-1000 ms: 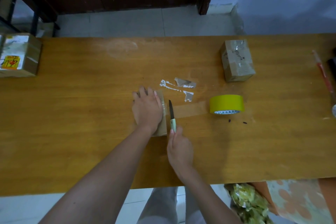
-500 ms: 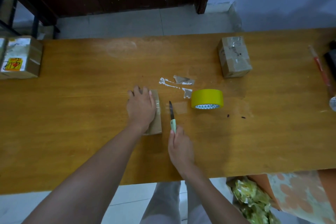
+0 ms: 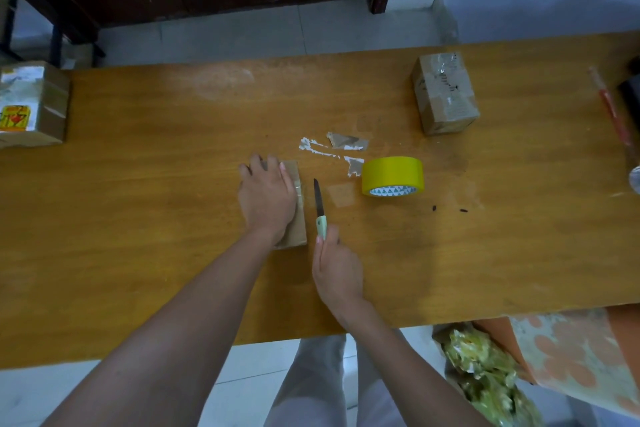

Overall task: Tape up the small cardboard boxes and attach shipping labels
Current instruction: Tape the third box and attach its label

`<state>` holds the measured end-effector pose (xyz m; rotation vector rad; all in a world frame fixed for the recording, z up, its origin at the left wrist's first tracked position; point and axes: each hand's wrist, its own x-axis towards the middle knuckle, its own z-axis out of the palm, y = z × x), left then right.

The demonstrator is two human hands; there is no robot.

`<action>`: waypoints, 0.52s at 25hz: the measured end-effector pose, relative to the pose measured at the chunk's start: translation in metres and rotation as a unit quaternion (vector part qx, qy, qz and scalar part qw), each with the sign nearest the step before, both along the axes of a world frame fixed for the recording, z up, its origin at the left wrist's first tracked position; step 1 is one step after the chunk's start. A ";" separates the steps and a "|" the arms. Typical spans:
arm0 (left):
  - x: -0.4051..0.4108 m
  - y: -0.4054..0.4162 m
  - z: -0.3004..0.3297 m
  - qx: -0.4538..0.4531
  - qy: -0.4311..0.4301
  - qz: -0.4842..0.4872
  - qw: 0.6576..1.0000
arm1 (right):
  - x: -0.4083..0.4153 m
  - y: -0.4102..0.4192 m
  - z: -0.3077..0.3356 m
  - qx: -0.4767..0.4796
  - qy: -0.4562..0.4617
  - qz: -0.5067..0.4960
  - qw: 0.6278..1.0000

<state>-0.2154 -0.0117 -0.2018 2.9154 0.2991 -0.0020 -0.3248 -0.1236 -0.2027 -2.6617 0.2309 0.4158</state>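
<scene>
The left hand [image 3: 266, 199] lay flat on top of a small cardboard box [image 3: 297, 218] near the middle of the wooden table [image 3: 138, 218], its fingers straight and pressing the box down. At 3 o'clock from that box, just beside it, the right hand [image 3: 337, 267] held a knife [image 3: 319, 208] by its pale green handle, the fingers curled round the handle and the dark blade pointing toward 12 o'clock. The blade seemed to be close to the table surface, but the view did not show whether it touched. A short piece of clear tape [image 3: 341, 194] lay on the table at 3 o'clock from the blade, and the yellow tape roll [image 3: 393, 175] stood a little farther in the same direction (apart from the piece). Torn scraps of tape and paper [image 3: 341, 149] lay at 12 o'clock from the knife. A second taped box [image 3: 445, 94] stood at 1 o'clock from the roll, well apart. A labelled box [image 3: 31, 104] sat at the table's far left edge, at 10 o'clock from the left hand.
</scene>
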 end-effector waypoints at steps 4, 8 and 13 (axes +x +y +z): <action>0.000 0.000 -0.003 0.003 0.000 0.004 1.000 | 0.004 0.002 -0.003 0.022 0.012 0.001 1.000; 0.001 -0.001 -0.005 0.016 0.003 0.007 1.000 | 0.011 0.006 -0.003 0.014 0.015 -0.008 1.000; 0.000 0.000 -0.005 0.017 0.005 0.005 1.000 | 0.006 0.006 -0.002 0.018 0.028 0.008 0.999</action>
